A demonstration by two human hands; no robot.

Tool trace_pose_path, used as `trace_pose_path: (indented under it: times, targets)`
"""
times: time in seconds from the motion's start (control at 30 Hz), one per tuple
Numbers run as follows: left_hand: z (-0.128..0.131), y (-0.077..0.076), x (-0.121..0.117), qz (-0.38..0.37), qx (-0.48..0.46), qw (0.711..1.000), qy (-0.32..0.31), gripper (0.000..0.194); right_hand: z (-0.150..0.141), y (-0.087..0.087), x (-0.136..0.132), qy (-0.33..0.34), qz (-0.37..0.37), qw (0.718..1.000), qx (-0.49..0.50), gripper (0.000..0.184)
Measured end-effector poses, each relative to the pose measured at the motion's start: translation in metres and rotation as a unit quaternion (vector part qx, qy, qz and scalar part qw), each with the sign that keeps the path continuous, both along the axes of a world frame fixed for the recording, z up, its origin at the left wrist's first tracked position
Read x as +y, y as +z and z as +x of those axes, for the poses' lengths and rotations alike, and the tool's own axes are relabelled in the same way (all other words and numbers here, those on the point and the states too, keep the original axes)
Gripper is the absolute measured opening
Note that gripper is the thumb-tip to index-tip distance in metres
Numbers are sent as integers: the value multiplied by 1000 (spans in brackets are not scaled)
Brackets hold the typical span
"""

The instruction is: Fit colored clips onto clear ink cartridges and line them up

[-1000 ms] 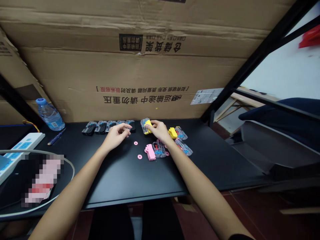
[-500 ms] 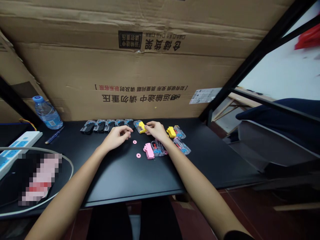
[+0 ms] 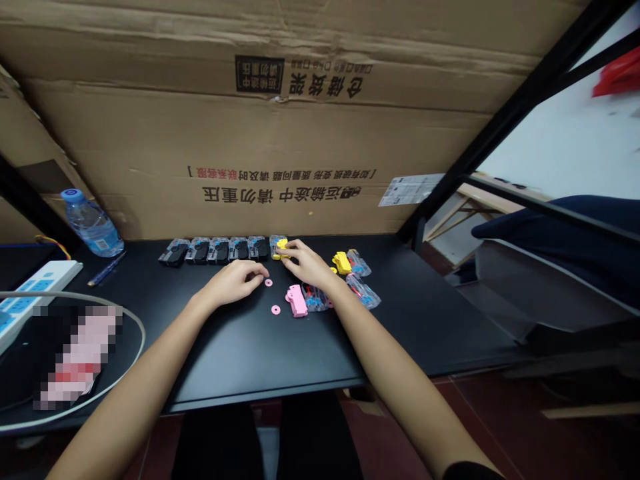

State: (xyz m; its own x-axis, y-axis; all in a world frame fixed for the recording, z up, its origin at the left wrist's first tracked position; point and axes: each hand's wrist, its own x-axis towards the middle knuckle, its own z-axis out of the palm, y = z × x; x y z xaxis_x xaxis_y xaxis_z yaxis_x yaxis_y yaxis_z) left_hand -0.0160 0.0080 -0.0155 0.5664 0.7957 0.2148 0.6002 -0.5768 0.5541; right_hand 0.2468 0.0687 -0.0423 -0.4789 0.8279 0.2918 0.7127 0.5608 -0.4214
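My right hand [image 3: 307, 265] reaches over a small yellow camera-shaped toy [image 3: 281, 245] with a clear bagged part, its fingertips and thumb at the toy's near edge. That toy stands at the right end of a row of several black ones [image 3: 218, 251] with clear parts. My left hand [image 3: 239, 281] hovers low over the table, fingers loosely bent, fingertips beside a pink ring [image 3: 269, 283]. A second pink ring [image 3: 276, 310] and a pink camera-shaped toy [image 3: 297, 301] lie nearer. Beside the pink toy is a clear bag [image 3: 316, 299], partly hidden by my right forearm.
Another yellow toy [image 3: 342, 263] and clear bags with coloured parts [image 3: 363, 292] lie right of my right hand. A water bottle [image 3: 91, 223], a pen [image 3: 106, 270], a power strip [image 3: 35, 293] and a looping cable [image 3: 143, 327] are at left. Cardboard [image 3: 280, 133] walls the back.
My right hand has shifted slightly left, and the yellow toy now sits straighter and closer to the row. My left hand has moved right and down to the pink ring, its fingers drawn closer together.
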Motion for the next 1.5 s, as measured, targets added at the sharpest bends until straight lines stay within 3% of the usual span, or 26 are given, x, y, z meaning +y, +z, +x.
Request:
trace_pose_path:
  times: [0.13, 0.27, 0.37, 0.53, 0.67, 0.77, 0.8, 0.87, 0.97, 1.1, 1.2, 1.3, 1.5]
  targets:
    - [-2, -3, -3, 80, 69, 992, 74, 41, -1, 0, -1, 10, 1, 1000, 5, 39]
    - [-1, -9, -8, 14, 171, 966, 193, 78, -5, 1, -3, 42, -14, 999, 9, 40]
    - [0, -14, -8, -26, 216, 955, 200, 91, -8, 0, -3, 45, -25, 999, 8, 43]
    - [-1, -19, -4, -19, 228, 952, 201, 96, -13, -3, -1, 43, -37, 998, 5, 48]
    - [-4, -23, -1, -1, 213, 957, 199, 91, -12, 10, -6, 18, -6, 999, 30, 42]
    - [-7, -26, 1, 41, 187, 963, 188, 82, -3, 29, -10, -49, 6, 997, 63, 25]
    - [-7, -27, 2, 63, 177, 965, 182, 77, 1, 36, -11, -72, -1, 995, 73, 28]
    - [-6, -28, 2, 105, 159, 967, 167, 67, 9, 46, -11, -101, -45, 990, 93, 44]
    - [-4, -28, 1, 133, 138, 971, 142, 50, 20, 54, -10, -114, -174, 970, 123, 60]
    - [0, -21, 0, 120, 97, 984, 91, 34, 23, 55, -16, -93, -344, 927, 120, 64]
    - [3, -13, 0, 96, 70, 992, 41, 29, 17, 56, -23, -58, -407, 906, 104, 62]
    - [6, -7, -2, 90, 58, 994, 7, 28, 10, 55, -27, -36, -404, 909, 93, 59]
    - [5, -7, -1, 114, 74, 991, 15, 28, 0, 43, -21, 15, -361, 923, 131, 45]
